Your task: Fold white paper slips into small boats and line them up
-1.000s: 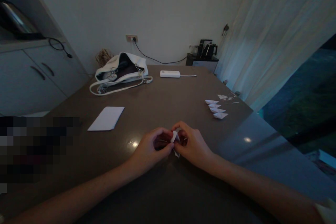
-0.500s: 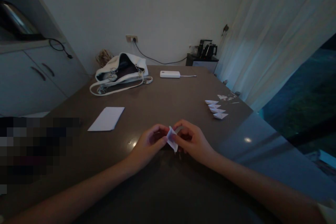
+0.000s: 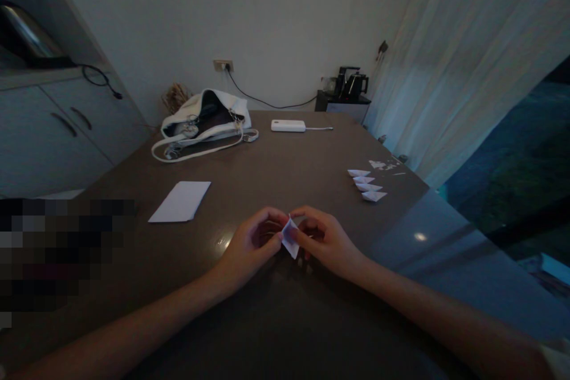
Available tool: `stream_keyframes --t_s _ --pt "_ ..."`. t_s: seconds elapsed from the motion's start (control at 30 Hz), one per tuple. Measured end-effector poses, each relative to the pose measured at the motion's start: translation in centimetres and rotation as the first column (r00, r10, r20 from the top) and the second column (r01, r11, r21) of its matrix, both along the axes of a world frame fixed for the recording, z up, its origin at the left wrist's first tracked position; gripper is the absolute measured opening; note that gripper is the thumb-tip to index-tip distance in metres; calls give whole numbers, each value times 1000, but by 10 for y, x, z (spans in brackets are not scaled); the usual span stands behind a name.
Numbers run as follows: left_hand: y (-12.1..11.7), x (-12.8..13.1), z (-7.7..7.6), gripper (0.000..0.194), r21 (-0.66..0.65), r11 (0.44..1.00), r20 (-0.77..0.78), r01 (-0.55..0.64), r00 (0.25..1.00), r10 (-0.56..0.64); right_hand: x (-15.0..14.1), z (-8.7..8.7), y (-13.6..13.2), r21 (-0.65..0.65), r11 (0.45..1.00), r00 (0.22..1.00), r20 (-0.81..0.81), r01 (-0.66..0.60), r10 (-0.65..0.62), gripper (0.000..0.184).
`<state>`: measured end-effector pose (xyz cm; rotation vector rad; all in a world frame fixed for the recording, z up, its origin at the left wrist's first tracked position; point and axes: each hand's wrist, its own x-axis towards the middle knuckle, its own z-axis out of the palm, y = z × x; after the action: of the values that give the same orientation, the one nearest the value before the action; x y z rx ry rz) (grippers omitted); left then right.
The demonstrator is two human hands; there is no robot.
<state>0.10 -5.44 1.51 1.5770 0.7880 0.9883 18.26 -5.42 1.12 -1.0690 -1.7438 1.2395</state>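
A small folded piece of white paper (image 3: 290, 242) is held just above the table, pointed at its top and bottom. My left hand (image 3: 255, 241) pinches its left edge between thumb and fingers. On the other side my right hand (image 3: 326, 242) grips it, the thumb pressed on the paper's face. Several folded paper boats (image 3: 372, 196) lie in a row to the right, beyond my right hand. To the left is a stack of white paper sheets (image 3: 179, 202).
A white handbag (image 3: 207, 122) rests at the table's far left, with a white power bank (image 3: 288, 126) and its short cable to its right. Paper scraps (image 3: 377, 164) lie near the right edge of the brown table (image 3: 276, 172). A black kettle (image 3: 355, 85) stands behind the table.
The folded paper has turned slightly and shifted a little left between my fingers. Both hands keep their hold; everything else on the table stays put.
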Motion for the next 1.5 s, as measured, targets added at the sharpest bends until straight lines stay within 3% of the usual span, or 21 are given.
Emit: stream_keyframes --t_s 0.2,0.4,0.57,0.73,1.0,1.1,1.2,1.4,1.5 --pt "-1 1 1 14 4 1000 -6 -1 1000 1 3 2 1 116 990 995 43 85 -91 11" --pt "-1 2 1 14 75 997 -49 -5 999 9 3 5 1 302 929 954 136 216 -266 22" --pt "-2 2 1 14 110 992 -60 -57 996 64 1 9 -5 315 930 960 138 192 -245 5" --pt "0 3 -1 10 160 981 -104 -110 986 127 0 9 -3 229 957 982 13 179 -187 12" --pt "-3 -2 4 15 357 933 -237 -50 961 142 2 1 8 -45 994 976 -190 99 -106 24" --pt "-3 -3 5 5 309 946 -209 -93 964 163 1 3 8 -70 997 977 -211 23 -38 27" --pt "-2 -4 7 9 309 944 -226 -120 954 196 0 4 6 -97 995 973 -232 -37 14 29" --pt "-2 -5 12 7 611 789 -312 -61 898 311 -2 5 2 -109 989 959 -276 -104 70 27" --pt "-3 -4 10 6 638 769 -335 -25 891 307 -3 5 1 -102 988 955 -283 -118 85 26"
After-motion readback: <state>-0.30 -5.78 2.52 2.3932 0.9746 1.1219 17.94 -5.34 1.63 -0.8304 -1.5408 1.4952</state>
